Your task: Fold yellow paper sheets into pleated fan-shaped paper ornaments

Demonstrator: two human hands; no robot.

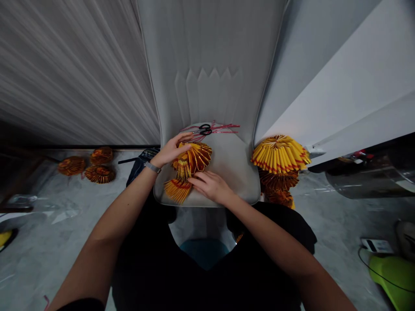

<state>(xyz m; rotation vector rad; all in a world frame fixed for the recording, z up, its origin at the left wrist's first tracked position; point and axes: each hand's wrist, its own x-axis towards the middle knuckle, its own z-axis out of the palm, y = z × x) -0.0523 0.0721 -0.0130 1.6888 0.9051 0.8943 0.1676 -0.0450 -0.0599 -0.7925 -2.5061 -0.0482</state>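
A gold and yellow pleated paper fan [200, 156], bent into a rounded shape, lies on the grey chair seat. My left hand [173, 150] is at its upper left, fingers stretched out and the thumb spread across its folds. At the lower edge, my right hand [212, 185] has its fingers bent against the pleats, the fingertips partly hidden. Nearer me, a smaller yellow pleated section [177, 191] spreads out below the fan; whether the two are joined I cannot tell. Black-handled scissors [205, 129] rest on pink-red strips [227, 127] behind the fan.
The chair [240, 172] stands between my knees, its backrest facing me. Finished-looking pleated paper rosettes [100, 173] lie on the floor at left. A stack of larger yellow pleated pieces [280, 154] stands right of the chair. A green object [391, 276] and a white power strip [377, 245] sit at far right.
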